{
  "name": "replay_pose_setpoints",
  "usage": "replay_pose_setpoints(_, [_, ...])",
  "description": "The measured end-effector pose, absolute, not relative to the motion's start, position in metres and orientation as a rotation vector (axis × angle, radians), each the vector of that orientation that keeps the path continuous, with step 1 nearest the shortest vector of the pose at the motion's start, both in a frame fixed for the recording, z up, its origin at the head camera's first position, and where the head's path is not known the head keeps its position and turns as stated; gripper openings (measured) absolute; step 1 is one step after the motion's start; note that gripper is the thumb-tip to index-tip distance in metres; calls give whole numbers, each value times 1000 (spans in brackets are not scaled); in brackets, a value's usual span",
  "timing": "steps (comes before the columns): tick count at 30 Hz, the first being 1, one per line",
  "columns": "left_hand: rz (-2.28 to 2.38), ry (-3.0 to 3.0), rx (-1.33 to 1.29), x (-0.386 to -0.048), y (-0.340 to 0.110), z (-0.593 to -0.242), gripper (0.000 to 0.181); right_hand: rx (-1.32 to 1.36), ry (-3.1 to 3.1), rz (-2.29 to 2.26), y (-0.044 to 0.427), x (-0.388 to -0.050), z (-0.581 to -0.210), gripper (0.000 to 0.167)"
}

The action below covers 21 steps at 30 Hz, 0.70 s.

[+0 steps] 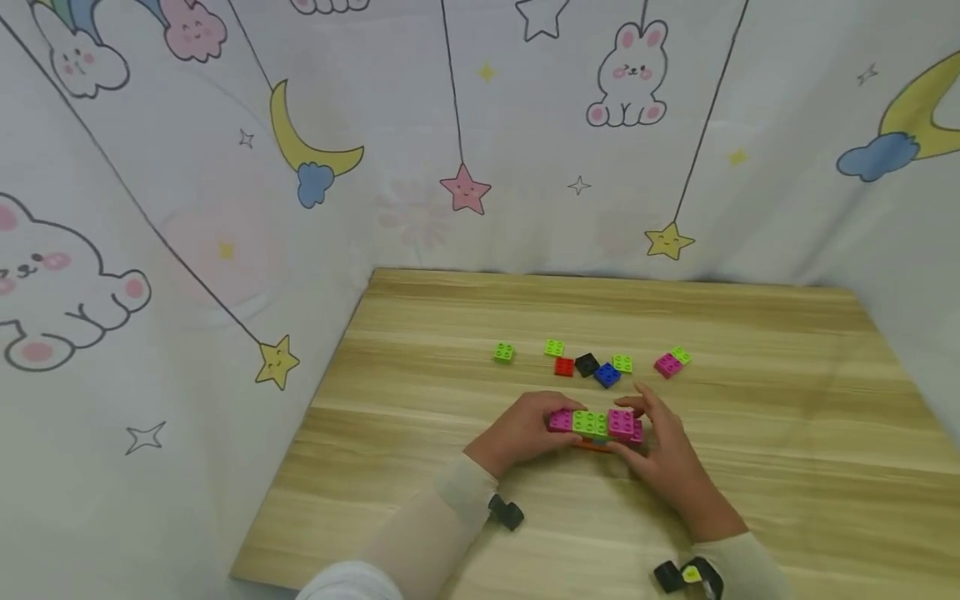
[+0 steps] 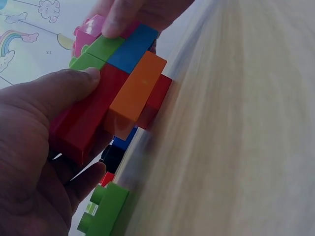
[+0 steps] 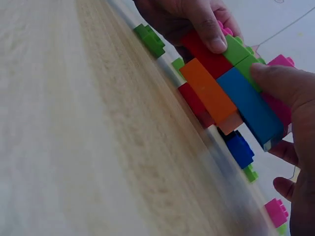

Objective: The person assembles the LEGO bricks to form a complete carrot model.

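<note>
Both hands hold one built structure of toy building bricks just in front of the person. Its studded top, in the head view, has a pink brick (image 1: pixel 561 420) at left, green bricks (image 1: pixel 588 423) in the middle and a raised pink brick (image 1: pixel 621 422) at right. Beneath these, the left wrist view shows a long red brick (image 2: pixel 101 110) beside a blue brick (image 2: pixel 133 47), then an orange brick (image 2: pixel 138 91) and a lower red brick (image 2: pixel 158 101). My left hand (image 1: pixel 525 429) grips the left end. At the right end, my right hand (image 1: pixel 666 450) pinches between thumb and fingers.
Beyond the hands lie loose bricks: green (image 1: pixel 504 353), red (image 1: pixel 564 367), black (image 1: pixel 587 364), blue (image 1: pixel 607 375) and more green ones. A pink brick (image 1: pixel 667 365) joined to a green one lies farther right. A printed curtain (image 1: pixel 525 233) borders the wooden table (image 1: pixel 787 400).
</note>
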<state>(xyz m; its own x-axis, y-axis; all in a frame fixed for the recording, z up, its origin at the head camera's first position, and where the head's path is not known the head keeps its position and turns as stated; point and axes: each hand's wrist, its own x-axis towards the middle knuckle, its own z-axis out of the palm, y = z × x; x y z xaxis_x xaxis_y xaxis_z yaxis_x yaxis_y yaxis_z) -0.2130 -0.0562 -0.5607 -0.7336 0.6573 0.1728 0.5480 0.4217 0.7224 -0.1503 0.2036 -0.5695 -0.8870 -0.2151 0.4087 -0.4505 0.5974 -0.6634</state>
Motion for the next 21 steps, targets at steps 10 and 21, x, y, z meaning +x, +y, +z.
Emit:
replay_pose_setpoints(10, [1440, 2753, 935, -231, -78, -559, 48, 433, -2652, 1258, 204, -149, -573, 64])
replay_pose_setpoints(21, [1282, 2947, 448, -286, -125, -573, 55, 440, -2659, 1260, 203, -149, -572, 63])
